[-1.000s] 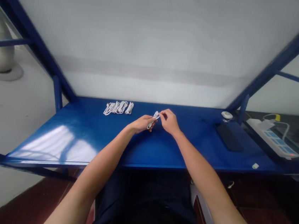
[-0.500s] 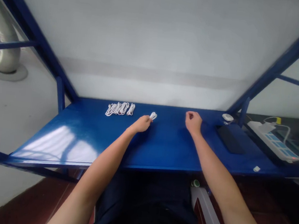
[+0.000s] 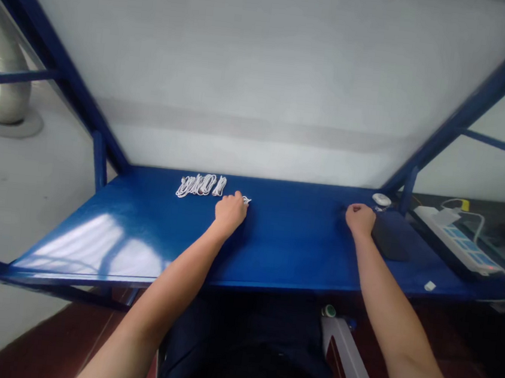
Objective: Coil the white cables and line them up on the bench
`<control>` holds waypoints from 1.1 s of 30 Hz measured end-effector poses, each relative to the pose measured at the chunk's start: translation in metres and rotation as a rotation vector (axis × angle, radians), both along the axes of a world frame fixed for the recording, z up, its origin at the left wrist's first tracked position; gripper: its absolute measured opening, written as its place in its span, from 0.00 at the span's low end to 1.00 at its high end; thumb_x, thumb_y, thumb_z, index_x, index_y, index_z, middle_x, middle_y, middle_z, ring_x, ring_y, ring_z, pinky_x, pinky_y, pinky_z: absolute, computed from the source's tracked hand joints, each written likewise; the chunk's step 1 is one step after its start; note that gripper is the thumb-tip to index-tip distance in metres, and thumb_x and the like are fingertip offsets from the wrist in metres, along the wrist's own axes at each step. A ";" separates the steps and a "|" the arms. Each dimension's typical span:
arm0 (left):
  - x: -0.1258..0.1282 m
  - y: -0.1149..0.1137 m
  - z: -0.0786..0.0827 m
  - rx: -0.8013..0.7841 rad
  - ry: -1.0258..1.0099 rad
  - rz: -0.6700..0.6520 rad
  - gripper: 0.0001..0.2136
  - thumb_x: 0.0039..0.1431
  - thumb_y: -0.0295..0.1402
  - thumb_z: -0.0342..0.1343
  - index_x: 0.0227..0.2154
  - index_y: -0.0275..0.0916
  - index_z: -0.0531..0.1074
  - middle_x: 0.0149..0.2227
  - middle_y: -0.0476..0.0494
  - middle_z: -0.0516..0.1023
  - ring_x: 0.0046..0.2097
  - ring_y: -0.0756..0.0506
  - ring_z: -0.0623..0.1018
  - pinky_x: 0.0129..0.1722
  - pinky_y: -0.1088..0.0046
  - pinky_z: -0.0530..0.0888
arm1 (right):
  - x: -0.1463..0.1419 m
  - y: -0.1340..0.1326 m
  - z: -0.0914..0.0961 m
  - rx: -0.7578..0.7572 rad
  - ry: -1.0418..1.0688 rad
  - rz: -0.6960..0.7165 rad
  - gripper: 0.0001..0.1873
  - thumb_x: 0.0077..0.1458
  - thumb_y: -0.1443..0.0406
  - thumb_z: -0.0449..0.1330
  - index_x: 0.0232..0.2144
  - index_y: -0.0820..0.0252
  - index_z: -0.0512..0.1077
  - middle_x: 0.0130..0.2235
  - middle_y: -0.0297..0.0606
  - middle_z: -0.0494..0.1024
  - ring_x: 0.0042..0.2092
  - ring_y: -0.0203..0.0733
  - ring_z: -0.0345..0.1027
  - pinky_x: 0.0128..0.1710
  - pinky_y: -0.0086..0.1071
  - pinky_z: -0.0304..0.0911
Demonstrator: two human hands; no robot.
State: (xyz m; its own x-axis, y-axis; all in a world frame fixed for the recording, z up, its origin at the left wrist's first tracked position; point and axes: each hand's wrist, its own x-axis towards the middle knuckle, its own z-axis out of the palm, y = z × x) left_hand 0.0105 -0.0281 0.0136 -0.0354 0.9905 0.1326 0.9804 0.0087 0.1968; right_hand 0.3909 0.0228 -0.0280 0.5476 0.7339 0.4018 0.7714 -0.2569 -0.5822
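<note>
Left hand (image 3: 231,212) well apart from right hand (image 3: 360,219); white cable end (image 3: 246,200) half hidden at the left hand, grip unclear.

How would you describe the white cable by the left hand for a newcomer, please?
On the blue table, find the coiled white cables along the far edge. Just right of them, one separate white cable pokes out past the left hand.

Blue bench (image 3: 291,247) holding coiled white cables (image 3: 201,186), black pad (image 3: 389,239)
</note>
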 end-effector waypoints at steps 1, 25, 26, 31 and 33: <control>-0.001 -0.001 0.002 0.017 0.012 0.017 0.18 0.62 0.41 0.51 0.47 0.29 0.67 0.43 0.23 0.76 0.50 0.29 0.75 0.44 0.58 0.71 | 0.000 0.000 -0.001 0.028 0.000 -0.012 0.09 0.47 0.67 0.55 0.31 0.64 0.73 0.32 0.49 0.76 0.39 0.53 0.69 0.45 0.47 0.61; -0.007 0.037 -0.035 -0.015 0.070 -0.299 0.31 0.66 0.46 0.37 0.65 0.31 0.55 0.69 0.32 0.49 0.68 0.33 0.52 0.65 0.53 0.50 | -0.051 -0.009 -0.010 0.118 -0.215 0.369 0.10 0.54 0.65 0.51 0.32 0.61 0.71 0.36 0.49 0.75 0.43 0.52 0.64 0.47 0.44 0.59; -0.006 0.043 -0.036 -0.008 0.068 -0.259 0.31 0.66 0.46 0.37 0.65 0.29 0.55 0.68 0.31 0.49 0.68 0.33 0.52 0.64 0.52 0.50 | -0.055 -0.011 -0.010 0.101 -0.235 0.423 0.10 0.54 0.65 0.51 0.32 0.60 0.71 0.36 0.49 0.75 0.42 0.52 0.65 0.46 0.44 0.59; -0.010 0.066 -0.037 0.050 0.076 -0.175 0.33 0.64 0.46 0.38 0.64 0.26 0.56 0.67 0.26 0.53 0.67 0.31 0.53 0.64 0.51 0.47 | -0.076 -0.019 -0.005 -0.096 -0.336 0.743 0.10 0.56 0.66 0.50 0.31 0.59 0.72 0.33 0.44 0.75 0.37 0.47 0.65 0.38 0.38 0.61; -0.013 0.071 -0.036 0.061 0.083 -0.171 0.32 0.64 0.46 0.38 0.63 0.25 0.57 0.66 0.26 0.54 0.67 0.31 0.54 0.65 0.52 0.47 | -0.081 -0.021 -0.003 -0.139 -0.346 0.760 0.10 0.57 0.66 0.50 0.32 0.59 0.72 0.32 0.43 0.75 0.36 0.46 0.66 0.36 0.37 0.60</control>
State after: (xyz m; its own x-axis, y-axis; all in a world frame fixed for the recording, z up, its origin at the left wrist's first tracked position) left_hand -0.0021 0.0433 -0.0228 0.1463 0.9713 0.1876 0.9795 -0.1689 0.1102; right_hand 0.3100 0.0014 -0.0307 -0.2517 0.9082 0.3343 0.8923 0.3515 -0.2832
